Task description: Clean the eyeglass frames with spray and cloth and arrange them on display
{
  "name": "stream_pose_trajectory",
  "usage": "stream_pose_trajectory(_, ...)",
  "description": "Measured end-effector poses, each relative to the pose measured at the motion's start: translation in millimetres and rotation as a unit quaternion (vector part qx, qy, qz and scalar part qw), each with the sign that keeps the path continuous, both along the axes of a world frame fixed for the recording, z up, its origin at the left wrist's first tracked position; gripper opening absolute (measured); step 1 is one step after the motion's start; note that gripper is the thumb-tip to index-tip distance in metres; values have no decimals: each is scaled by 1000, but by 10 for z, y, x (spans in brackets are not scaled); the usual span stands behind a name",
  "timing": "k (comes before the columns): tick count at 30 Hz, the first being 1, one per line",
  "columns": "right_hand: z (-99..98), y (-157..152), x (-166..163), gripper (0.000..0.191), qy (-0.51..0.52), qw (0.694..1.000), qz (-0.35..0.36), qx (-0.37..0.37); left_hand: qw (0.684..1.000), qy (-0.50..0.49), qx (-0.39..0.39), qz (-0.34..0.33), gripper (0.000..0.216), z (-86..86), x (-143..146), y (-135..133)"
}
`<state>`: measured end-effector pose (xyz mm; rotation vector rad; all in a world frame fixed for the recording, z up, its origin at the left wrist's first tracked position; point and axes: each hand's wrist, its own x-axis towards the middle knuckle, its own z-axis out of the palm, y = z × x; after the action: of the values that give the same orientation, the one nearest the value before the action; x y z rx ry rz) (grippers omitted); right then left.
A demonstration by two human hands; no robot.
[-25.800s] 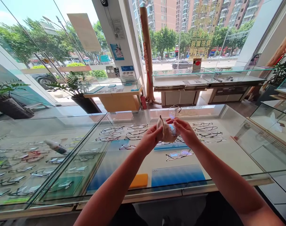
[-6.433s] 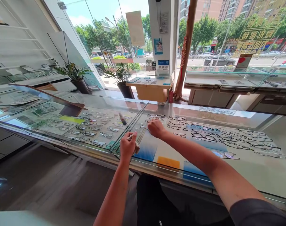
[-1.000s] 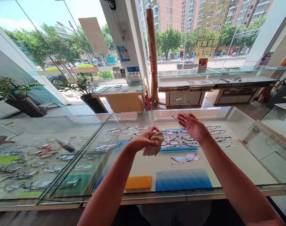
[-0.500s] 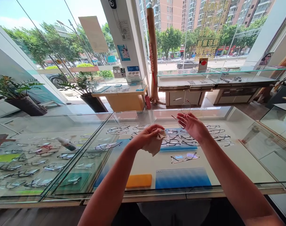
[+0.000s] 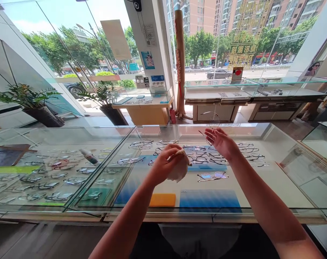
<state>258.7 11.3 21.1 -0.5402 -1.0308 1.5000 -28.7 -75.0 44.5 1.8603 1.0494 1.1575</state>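
My left hand (image 5: 163,164) grips a pale beige cloth (image 5: 179,168), which hangs loosely from the fingers above the glass counter. To its right, my right hand (image 5: 222,143) pinches a pair of thin-rimmed eyeglasses (image 5: 214,118) between thumb and fingers. One round rim and a temple stick up above the fingertips; the other temple points left, and part of the frame is hidden behind the hand. The two hands are apart, so the cloth does not touch the eyeglasses. Below, another pair of glasses (image 5: 212,176) lies by itself in the display case.
The glass display case (image 5: 260,194) holds rows of spectacles, an orange case (image 5: 162,200) and a blue sheet (image 5: 210,200). A spray bottle (image 5: 88,156) lies at the left. Beyond stand a wooden trunk (image 5: 180,64), potted plants and more glass counters.
My left hand has turned, and the cloth now hangs fuller and rounder from it. My right hand still holds the eyeglasses up in nearly the same place. The view has shifted slightly left.
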Motion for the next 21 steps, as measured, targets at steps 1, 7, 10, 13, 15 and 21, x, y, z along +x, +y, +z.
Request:
stream_pose_trajectory(1,-6,4,0,20,-1,1000,0,0,1000,6,11,21,44,13,-23,-111)
stream_pose_trajectory(7,-45,33,6,21,-11,1000,-2,1,989,54,21,137,38,26,-239,-394)
stream_pose_trajectory(10,-49,34,8,17,-8,1000,3,2,976,93,37,191,36,-146,-406,-146)
stream_pose_trajectory(13,-49,36,6,17,-7,1000,4,-2,969,145,6,200,31,-387,-606,135)
stream_pose_trajectory(15,-50,40,7,17,-8,1000,1,-4,947,202,46,246,30,-503,-758,236)
stream_pose_trajectory(21,-48,58,62,15,1,1000,-9,-2,844,224,200,445,43,-514,-1430,239)
